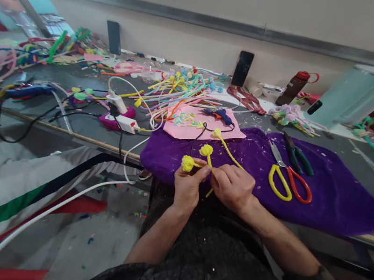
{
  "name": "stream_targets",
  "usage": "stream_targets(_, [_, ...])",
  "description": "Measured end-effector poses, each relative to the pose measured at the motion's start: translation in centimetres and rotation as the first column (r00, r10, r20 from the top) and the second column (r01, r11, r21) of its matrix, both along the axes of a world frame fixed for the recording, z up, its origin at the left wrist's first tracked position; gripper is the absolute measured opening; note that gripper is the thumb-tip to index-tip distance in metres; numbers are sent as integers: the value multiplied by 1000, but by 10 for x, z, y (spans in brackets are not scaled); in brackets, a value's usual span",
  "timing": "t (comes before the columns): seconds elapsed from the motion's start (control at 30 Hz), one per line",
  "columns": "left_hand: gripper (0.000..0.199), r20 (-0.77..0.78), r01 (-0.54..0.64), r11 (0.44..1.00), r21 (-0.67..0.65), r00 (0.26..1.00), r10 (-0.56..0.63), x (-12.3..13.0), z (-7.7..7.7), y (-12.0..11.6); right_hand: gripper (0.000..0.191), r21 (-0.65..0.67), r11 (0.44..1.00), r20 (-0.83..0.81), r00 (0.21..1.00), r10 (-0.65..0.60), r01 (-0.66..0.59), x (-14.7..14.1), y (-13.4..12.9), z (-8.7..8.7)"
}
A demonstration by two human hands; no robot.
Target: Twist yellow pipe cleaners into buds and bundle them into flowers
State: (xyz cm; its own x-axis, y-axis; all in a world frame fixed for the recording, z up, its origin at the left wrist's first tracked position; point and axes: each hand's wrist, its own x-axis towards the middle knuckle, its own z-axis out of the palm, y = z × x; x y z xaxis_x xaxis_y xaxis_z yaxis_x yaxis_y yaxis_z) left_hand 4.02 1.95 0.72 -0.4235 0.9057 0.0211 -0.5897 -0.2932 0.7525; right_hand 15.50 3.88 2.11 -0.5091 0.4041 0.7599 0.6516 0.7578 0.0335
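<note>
The left hand (186, 189) pinches the stems of two yellow balls (187, 163) (205, 150) at centre; the right hand (234, 185) closes its fingertips on the stems beside it. Both balls look fully shaped, their stems brought together but the joining apparently unfinished. A third yellow ball (216, 133), also shaped, lies apart just above, not gathered in. Farther out, the glue gun (221, 115) rests on pink paper (181, 132), and scissors (277, 153) lie right of centre on purple cloth (328, 191).
</note>
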Motion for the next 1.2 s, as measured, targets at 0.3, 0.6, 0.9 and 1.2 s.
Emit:
stream_targets(0.3, [23,-59,247,969,-33,967,-248,-16,2,-19,12,-725,401,-651,748,-132,-560,9,-1,26])
stream_targets(0.6, [19,5,520,854,-22,854,-520,-12,-2,-23,19,-403,-330,-802,503,-323,-854,8,-15,1])
stream_targets(0.9, [28,20,527,850,-15,850,-526,-16,0,-26,21,-268,-452,-820,448,-356,-851,2,-20,-9])
stream_targets(1.2, [18,72,340,939,-50,939,-336,-8,-4,-24,16,-684,89,-711,635,-301,-724,5,-26,4])
